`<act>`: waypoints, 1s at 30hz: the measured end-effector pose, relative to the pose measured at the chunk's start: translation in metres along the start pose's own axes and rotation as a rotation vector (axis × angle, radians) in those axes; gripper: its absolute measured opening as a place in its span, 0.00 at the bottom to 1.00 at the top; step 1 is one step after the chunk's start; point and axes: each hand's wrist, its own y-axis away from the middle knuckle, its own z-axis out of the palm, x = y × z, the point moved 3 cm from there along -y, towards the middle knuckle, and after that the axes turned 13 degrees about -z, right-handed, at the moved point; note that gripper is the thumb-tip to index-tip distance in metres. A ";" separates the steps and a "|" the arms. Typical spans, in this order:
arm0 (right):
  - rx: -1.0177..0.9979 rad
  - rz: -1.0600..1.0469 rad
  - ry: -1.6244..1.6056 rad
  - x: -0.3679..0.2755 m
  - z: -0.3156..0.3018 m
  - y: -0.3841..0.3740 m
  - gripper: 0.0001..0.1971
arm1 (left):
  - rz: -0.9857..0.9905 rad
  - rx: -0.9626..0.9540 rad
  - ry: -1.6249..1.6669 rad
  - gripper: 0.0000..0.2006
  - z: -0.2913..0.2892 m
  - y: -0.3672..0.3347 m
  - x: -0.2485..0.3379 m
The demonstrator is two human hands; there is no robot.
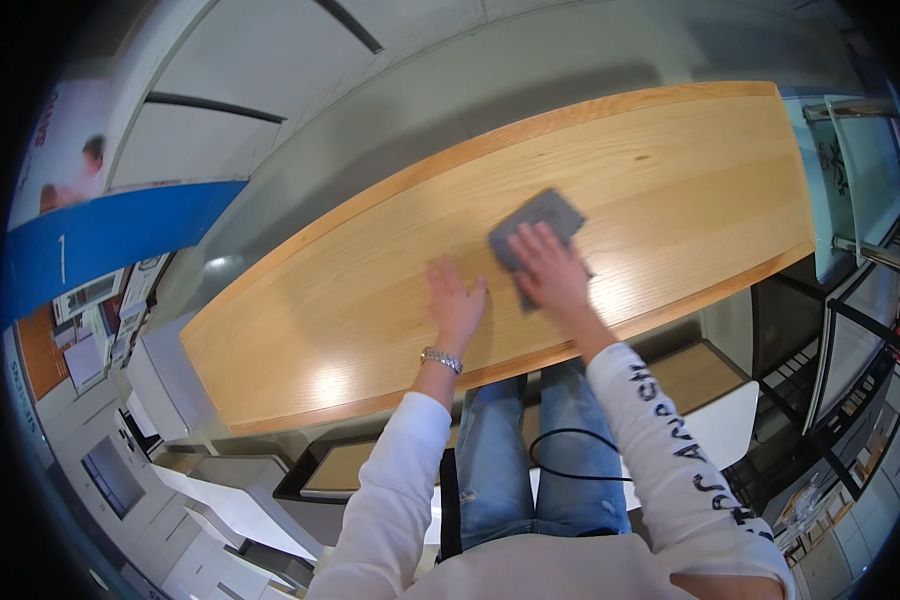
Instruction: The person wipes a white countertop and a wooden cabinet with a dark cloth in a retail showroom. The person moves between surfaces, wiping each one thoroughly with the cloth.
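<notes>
A folded grey cloth lies on the light wooden tabletop, right of its middle. My right hand presses down on the cloth from the near side, its fingers stretched over it and the palm covering part of it. A corner of the cloth sticks out beneath the palm. To the left, my left hand rests flat on the wood with its fingers stretched out and nothing in it. A metal-band watch is on that wrist.
Glass panels with metal tubes stand at the table's right end. Beyond the far edge are pale cabinets and a blue panel. Chairs with tan seats sit under the near edge. A black cable loop lies over my lap.
</notes>
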 end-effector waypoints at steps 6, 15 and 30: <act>0.352 0.734 0.290 0.104 -0.026 0.045 0.27 | 0.102 -0.091 0.068 0.31 -0.039 0.039 -0.058; -0.198 0.381 0.023 -0.104 0.046 0.030 0.32 | 0.641 -0.916 1.119 0.26 -0.214 0.224 0.059; 0.216 0.394 0.140 0.133 -0.059 0.108 0.25 | 1.297 -0.993 1.533 0.34 -0.146 0.279 0.213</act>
